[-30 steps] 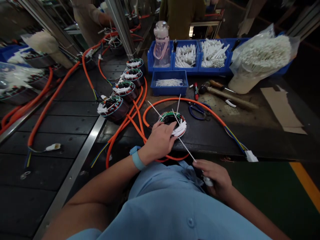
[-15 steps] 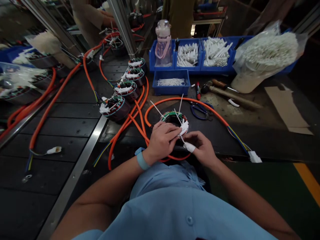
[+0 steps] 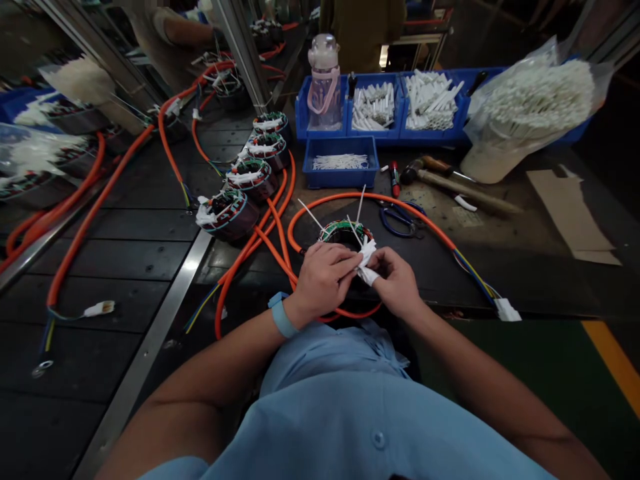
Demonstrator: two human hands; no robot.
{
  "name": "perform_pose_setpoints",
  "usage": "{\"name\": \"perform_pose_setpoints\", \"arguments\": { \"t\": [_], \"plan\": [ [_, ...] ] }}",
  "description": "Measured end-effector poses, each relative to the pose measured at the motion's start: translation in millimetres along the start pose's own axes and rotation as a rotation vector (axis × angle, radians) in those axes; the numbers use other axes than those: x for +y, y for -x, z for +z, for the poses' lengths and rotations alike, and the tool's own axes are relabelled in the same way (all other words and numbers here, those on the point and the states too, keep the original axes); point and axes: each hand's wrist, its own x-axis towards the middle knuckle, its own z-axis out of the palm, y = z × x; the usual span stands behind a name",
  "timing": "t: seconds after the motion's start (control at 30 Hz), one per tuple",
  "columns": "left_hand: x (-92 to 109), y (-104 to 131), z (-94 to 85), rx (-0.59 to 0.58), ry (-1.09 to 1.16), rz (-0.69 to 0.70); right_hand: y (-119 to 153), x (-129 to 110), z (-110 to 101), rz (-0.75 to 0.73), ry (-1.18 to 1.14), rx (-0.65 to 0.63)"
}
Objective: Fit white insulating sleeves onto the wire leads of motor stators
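Observation:
A ring-shaped wound part (image 3: 345, 230) with green and red windings lies at the bench edge before me, several thin white ties standing up from it. White wrapping (image 3: 367, 257) covers its right side. My left hand (image 3: 325, 273) rests over the near rim, fingers closed and pressing on the wrapping. My right hand (image 3: 397, 280) is closed at the right side, pinching the wrapping's loose end between thumb and fingers. An orange cable (image 3: 350, 196) loops around behind the part and ends at a white connector (image 3: 507, 309) on the right.
Several similar wound parts (image 3: 230, 217) stand to the left with orange cables. Behind are a small blue tray (image 3: 340, 179) of white ties, blue bins (image 3: 400, 135) and a bottle (image 3: 324, 87). Pliers (image 3: 400, 223), a hammer (image 3: 465, 192) and cardboard (image 3: 573, 217) lie right. A person (image 3: 170, 40) is behind.
My right hand has moved up and left, closer to the ring, bringing the white end against it. My left hand has barely moved. The view has shifted slightly.

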Motion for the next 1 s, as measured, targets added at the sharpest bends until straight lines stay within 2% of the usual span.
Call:
{"name": "perform_pose_setpoints", "arguments": {
  "t": [0.1,0.23,0.33,0.43,0.5,0.57,0.67,0.8,0.83,0.9,1.0],
  "plan": [
    [-1,1,0.0,-0.028,-0.011,0.015,1,-8,-8,-0.181,0.341,-0.033],
    [-1,-2,-5.3,-0.066,-0.058,0.048,-5,-25,-22,-0.688,0.966,-0.131],
    [-4,-9,-13.3,-0.15,-0.154,0.076,-14,-33,-29,-1.031,1.084,-0.214],
    [-9,-16,-18.1,-0.271,-0.248,0.118,-28,-38,-32,-1.221,1.081,-0.217],
    [-13,-18,-17.8,-0.329,-0.277,0.149,-41,-41,-33,-1.245,1.085,-0.175],
    [-15,-18,-15.5,-0.336,-0.288,0.155,-55,-42,-33,-1.196,1.066,-0.173],
    [-15,-16,-11.2,-0.296,-0.285,0.148,-68,-40,-32,-1.079,0.962,-0.264],
    [-13,-13,-8.1,-0.261,-0.272,0.131,-61,-32,-30,-0.887,0.943,-0.399],
    [-12,-13,-8.0,-0.259,-0.271,0.123,-56,-29,-31,-0.904,0.962,-0.418],
    [-10,-14,-8.3,-0.262,-0.275,0.11,-45,-26,-33,-1.031,0.972,-0.41],
    [-7,-15,-8.9,-0.271,-0.296,0.096,-36,-24,-36,-1.176,0.956,-0.316]
  ]
}}
